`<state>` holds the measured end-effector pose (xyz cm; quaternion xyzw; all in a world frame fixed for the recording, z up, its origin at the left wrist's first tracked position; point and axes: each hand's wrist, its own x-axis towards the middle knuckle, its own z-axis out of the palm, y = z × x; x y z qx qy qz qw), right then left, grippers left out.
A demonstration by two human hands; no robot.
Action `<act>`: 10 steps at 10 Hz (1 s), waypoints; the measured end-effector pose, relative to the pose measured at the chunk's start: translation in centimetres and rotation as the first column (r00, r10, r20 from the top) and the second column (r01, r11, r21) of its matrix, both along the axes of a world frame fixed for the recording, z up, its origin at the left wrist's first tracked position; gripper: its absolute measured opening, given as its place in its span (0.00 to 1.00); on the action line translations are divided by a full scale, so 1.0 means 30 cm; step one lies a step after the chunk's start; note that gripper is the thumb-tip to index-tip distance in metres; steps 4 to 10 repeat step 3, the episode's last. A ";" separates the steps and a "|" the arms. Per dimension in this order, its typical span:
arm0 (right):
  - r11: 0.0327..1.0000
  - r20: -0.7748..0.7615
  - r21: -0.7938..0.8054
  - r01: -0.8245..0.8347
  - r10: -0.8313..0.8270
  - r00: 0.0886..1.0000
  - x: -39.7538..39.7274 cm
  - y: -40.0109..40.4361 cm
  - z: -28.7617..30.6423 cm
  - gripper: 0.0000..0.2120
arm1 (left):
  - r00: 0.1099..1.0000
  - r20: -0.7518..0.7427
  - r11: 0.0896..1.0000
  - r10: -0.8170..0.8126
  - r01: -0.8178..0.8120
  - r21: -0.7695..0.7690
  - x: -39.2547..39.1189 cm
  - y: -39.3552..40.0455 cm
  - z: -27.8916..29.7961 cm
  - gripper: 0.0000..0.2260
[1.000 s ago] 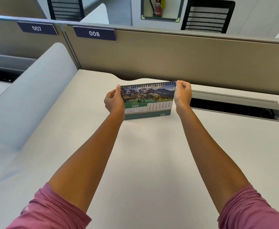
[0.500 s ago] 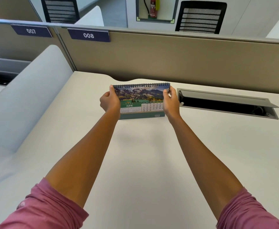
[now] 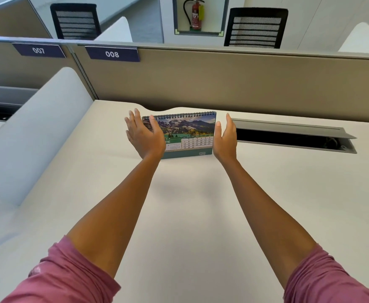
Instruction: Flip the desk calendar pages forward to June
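White desk point(image 3: 190, 215); upright calendar point(image 3: 187, 136)

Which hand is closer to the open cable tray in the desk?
Right. The right hand is open beside the calendar's right edge, next to the cable tray's near end. The left hand is open at the calendar's left edge, farther away.

Beige partition point(image 3: 222, 84) behind a white desk point(image 3: 190, 215), two black mesh chairs point(image 3: 255, 27) beyond
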<state>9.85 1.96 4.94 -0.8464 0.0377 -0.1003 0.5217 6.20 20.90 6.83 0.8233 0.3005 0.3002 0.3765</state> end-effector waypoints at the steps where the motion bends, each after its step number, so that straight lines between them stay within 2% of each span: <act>1: 0.994 0.081 -0.112 -0.010 0.019 0.997 -0.052 -0.036 -0.010 0.25 | 0.993 -0.038 0.973 -0.110 0.115 0.200 -0.033 -0.049 -0.018 0.28; 2: 0.974 0.149 -0.228 0.008 0.027 0.988 -0.094 -0.097 -0.036 0.25 | 0.982 -0.073 0.915 -0.175 0.190 0.355 -0.062 -0.110 -0.049 0.30; 3: 0.947 0.196 -0.316 0.051 0.013 0.981 -0.118 -0.134 -0.035 0.26 | 0.974 -0.079 0.886 -0.211 0.225 0.405 -0.071 -0.156 -0.047 0.31; 10: 0.947 0.196 -0.316 0.051 0.013 0.981 -0.118 -0.134 -0.035 0.26 | 0.974 -0.079 0.886 -0.211 0.225 0.405 -0.071 -0.156 -0.047 0.31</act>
